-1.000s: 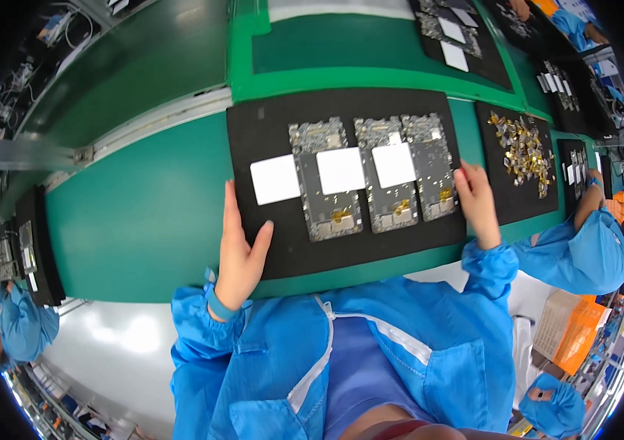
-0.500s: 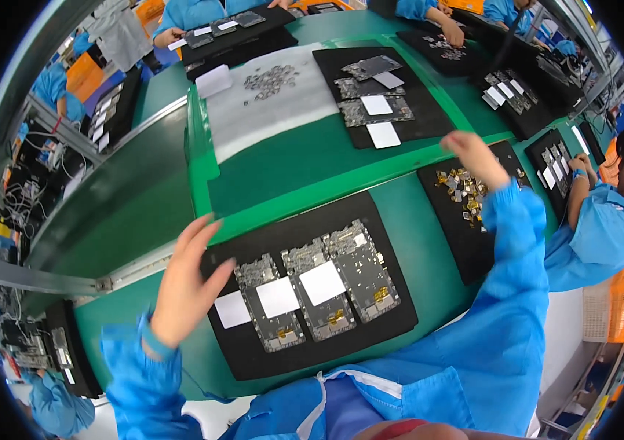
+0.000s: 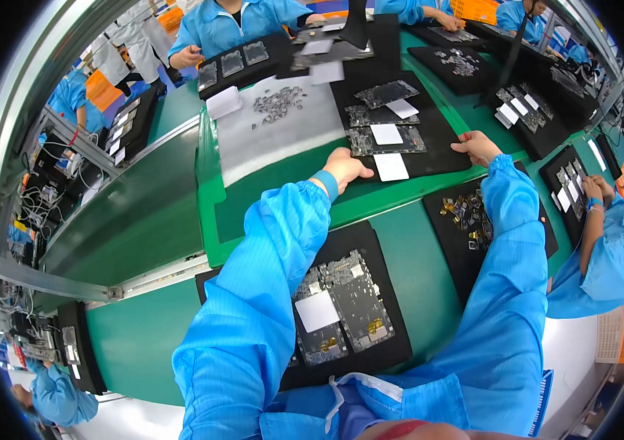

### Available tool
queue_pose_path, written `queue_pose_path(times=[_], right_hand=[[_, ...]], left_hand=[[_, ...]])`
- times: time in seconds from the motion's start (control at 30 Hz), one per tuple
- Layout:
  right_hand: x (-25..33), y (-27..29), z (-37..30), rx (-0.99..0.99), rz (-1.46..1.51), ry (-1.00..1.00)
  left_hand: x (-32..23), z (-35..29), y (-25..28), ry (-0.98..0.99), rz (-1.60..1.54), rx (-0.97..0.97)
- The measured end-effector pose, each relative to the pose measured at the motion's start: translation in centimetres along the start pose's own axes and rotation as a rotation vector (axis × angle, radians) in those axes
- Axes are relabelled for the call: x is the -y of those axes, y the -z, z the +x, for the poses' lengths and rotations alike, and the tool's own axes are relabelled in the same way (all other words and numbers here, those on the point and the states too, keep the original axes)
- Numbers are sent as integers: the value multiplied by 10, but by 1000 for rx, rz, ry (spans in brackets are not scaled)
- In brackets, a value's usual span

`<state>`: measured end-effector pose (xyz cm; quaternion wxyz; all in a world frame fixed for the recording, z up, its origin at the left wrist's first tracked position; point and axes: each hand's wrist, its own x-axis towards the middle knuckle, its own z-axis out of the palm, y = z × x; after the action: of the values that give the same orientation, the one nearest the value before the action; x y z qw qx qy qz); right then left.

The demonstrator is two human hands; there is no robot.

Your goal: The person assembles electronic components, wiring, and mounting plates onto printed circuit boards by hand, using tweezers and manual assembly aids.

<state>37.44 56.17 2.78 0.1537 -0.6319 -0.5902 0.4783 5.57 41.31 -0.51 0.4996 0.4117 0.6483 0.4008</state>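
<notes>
My left hand [image 3: 346, 169] and my right hand [image 3: 478, 149] grip a black mat [image 3: 440, 132] at its near left and right sides, arms stretched forward. Their thumbs show on top; some fingers are hidden beneath. On this mat lie several dark circuit boards [image 3: 392, 139] with white cards, one white card [image 3: 391, 166] at the near edge. Closer to me, a second black mat [image 3: 385, 242] holds more circuit boards [image 3: 362, 297] and a white card [image 3: 317, 312]. My left sleeve covers part of that mat.
Right of the near mat lies a black mat [image 3: 451, 253] with loose gold and dark parts [image 3: 473, 213]. A white sheet [image 3: 238, 154] carries small metal pieces [image 3: 280, 104]. Across the bench a person in blue [image 3: 235, 29] works; another [image 3: 605, 242] sits at the right. A metal frame [image 3: 4, 147] borders the left.
My left hand has swung forward and right from beside the near mat to the far mat's left side. My right hand has come down onto its right edge. The view has shifted.
</notes>
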Motion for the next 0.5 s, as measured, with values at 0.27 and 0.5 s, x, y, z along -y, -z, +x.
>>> queue_pose_path(times=[0.27,0.5], right_hand=[[-36,12,55,-530,-83,396],[4,-26,41,134,794,233]], left_hand=[[-9,4,5,-128,-27,-303],[-15,30,32,53,-932,3]])
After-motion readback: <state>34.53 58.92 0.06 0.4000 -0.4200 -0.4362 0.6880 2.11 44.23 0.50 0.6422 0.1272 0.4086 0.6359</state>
